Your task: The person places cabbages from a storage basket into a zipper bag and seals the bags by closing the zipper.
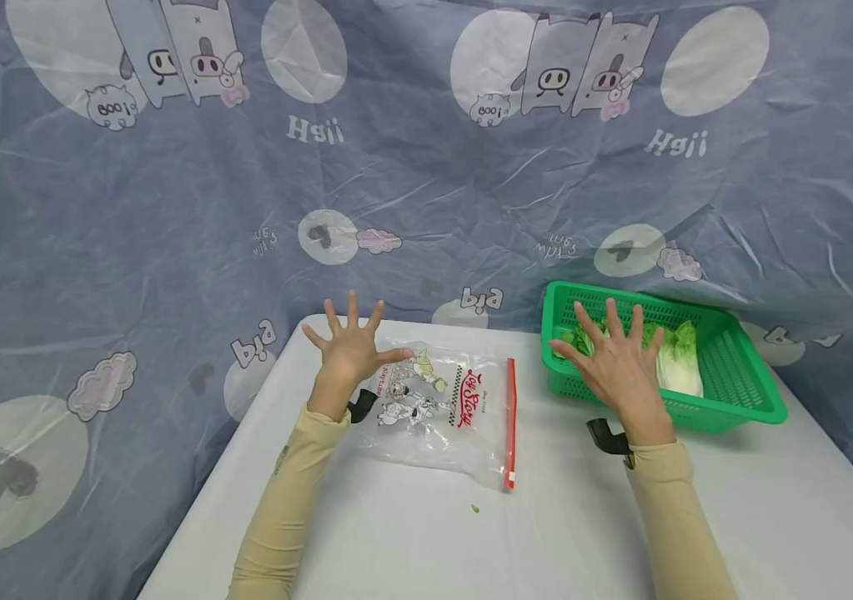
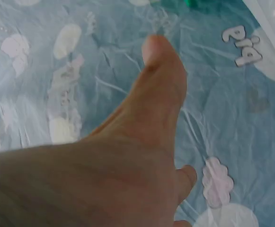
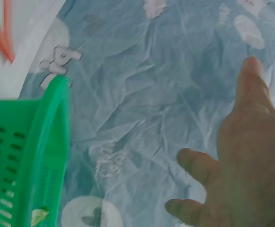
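My left hand (image 1: pixel 351 354) is held up with its fingers spread wide, overlapping the left end of a clear plastic zip bag (image 1: pixel 426 442) in the head view. The bag lies flat, with cartoon print and a red zip strip along its right side. Fingers splayed, my right hand (image 1: pixel 624 375) appears in front of a green plastic basket (image 1: pixel 741 408). Inside the basket are leafy vegetables, among them a pale-stemmed cabbage (image 1: pixel 679 367). Neither hand holds anything. The left wrist view has the left thumb (image 2: pixel 168 80) extended; the right wrist view shows spread right fingers (image 3: pixel 199 165).
A white table (image 1: pixel 426 542) carries the bag and basket. One small green scrap (image 1: pixel 474 508) lies in front of the bag. Behind and to the left hangs a blue-grey printed sheet (image 1: pixel 426 183). A black wrist strap piece (image 1: pixel 609 437) sticks out beside the right wrist.
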`<action>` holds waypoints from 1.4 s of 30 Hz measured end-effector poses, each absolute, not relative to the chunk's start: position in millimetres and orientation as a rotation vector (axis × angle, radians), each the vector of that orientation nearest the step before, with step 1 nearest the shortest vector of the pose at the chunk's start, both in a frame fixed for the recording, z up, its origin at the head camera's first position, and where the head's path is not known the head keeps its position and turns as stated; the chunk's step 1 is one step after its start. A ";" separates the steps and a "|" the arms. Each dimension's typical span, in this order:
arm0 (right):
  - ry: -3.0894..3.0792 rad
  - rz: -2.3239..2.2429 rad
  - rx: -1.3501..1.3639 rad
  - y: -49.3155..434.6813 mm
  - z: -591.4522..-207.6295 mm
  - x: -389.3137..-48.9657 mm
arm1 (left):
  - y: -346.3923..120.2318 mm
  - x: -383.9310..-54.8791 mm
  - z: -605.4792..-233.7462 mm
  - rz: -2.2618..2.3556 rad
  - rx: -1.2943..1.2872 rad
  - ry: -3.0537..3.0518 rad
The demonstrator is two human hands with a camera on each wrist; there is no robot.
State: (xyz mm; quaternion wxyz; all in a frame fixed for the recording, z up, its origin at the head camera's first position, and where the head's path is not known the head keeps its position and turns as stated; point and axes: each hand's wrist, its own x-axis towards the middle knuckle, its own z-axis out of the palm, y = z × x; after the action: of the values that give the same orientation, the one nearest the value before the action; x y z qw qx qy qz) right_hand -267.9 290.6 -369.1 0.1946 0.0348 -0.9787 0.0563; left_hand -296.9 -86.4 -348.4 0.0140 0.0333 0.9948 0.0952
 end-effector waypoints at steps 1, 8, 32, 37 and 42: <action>-2.722 0.169 0.113 289.5 -367.8 -267.5 | -82.5 -295.8 -348.5 0.294 0.127 3.116; -2.701 0.587 0.304 273.8 -367.7 -262.1 | -36.9 -282.4 -355.6 0.314 0.400 3.316; -2.669 1.684 -0.069 251.9 -496.5 -250.7 | 98.4 -289.9 -472.4 0.585 0.591 3.066; -2.648 1.719 -0.094 253.4 -502.5 -248.6 | 98.9 -289.9 -477.1 0.624 0.621 3.020; -2.663 1.701 -0.103 254.7 -502.1 -246.4 | 96.9 -292.4 -479.5 0.746 0.644 2.971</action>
State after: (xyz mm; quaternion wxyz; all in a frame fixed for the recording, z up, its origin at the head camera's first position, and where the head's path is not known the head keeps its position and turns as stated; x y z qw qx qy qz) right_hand -246.4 254.7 -502.1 -0.0098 -0.0327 -0.8423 0.5379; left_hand -292.4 96.9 -479.5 0.0059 0.2058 0.9491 0.2384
